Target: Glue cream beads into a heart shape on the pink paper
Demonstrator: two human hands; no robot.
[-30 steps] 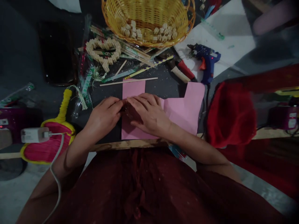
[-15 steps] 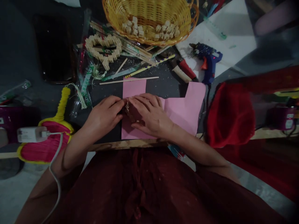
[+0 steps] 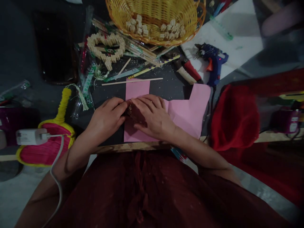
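Observation:
Pink paper (image 3: pixel 136 134) with a cut-out outline lies on the dark tabletop beneath my hands. My left hand (image 3: pixel 105 117) is closed, thumb and fingers pinched at the left side of a small piece with pale, bead-like bits (image 3: pixel 129 109). What that piece is, I cannot make out; shadow and fingers cover most of it. My right hand (image 3: pixel 155 117) lies over the paper just to the right, fingers stretched out and thumb apart, its fingertips close to the same piece. A thin wooden stick (image 3: pixel 133 82) crosses the paper's upper strip.
A yellow wicker basket (image 3: pixel 154 15) holds wooden bits. Beyond my hands lie a heart-shaped stick frame (image 3: pixel 117 57), a patterned pencil (image 3: pixel 154 67), pliers (image 3: pixel 191 71) and a blue glue gun (image 3: pixel 215 65). Red cloth (image 3: pixel 235 118) sits right; a pink-and-yellow fan (image 3: pixel 40 155) and charger (image 3: pixel 30 136) left.
Both hands keep nearly the same place over the pink paper. The bead-like bits shift slightly between the fingers, and fewer show. The view has moved a little.

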